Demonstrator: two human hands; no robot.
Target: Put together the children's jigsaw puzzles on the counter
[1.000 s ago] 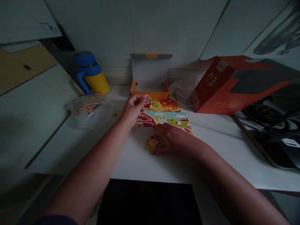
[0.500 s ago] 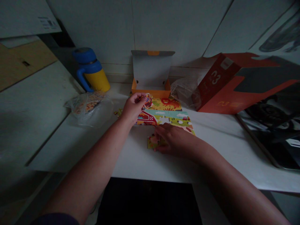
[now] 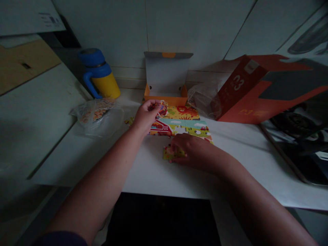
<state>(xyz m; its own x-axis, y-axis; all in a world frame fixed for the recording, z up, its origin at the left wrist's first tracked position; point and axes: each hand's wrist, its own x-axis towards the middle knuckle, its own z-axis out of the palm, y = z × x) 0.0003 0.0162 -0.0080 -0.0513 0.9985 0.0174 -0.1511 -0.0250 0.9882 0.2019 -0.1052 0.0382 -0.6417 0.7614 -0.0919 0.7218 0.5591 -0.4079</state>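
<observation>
My left hand [image 3: 146, 116] is closed on a few puzzle pieces [image 3: 162, 110], held over the left part of a colourful puzzle picture [image 3: 196, 131]. The picture shows a red barn, sheep and a lion, and lies flat on the white table. Nearer the table's front edge, my right hand [image 3: 191, 150] has its fingers around a green puzzle piece [image 3: 167, 153] that lies on the tabletop. Part of that piece is hidden under the fingers. An open orange box [image 3: 165, 100] stands just behind the puzzle.
To the left are a blue and yellow flask [image 3: 102, 75] and a clear bag [image 3: 96, 114] with sticks. On the right stand another clear bag [image 3: 203, 99], a large red-orange box [image 3: 238, 92] and a black stove [image 3: 304, 147]. The white table [image 3: 151, 177] has its edge near my lap.
My right hand and the green piece have shifted very slightly to the right. The whole view has tilted a little. My left hand keeps its hold.
</observation>
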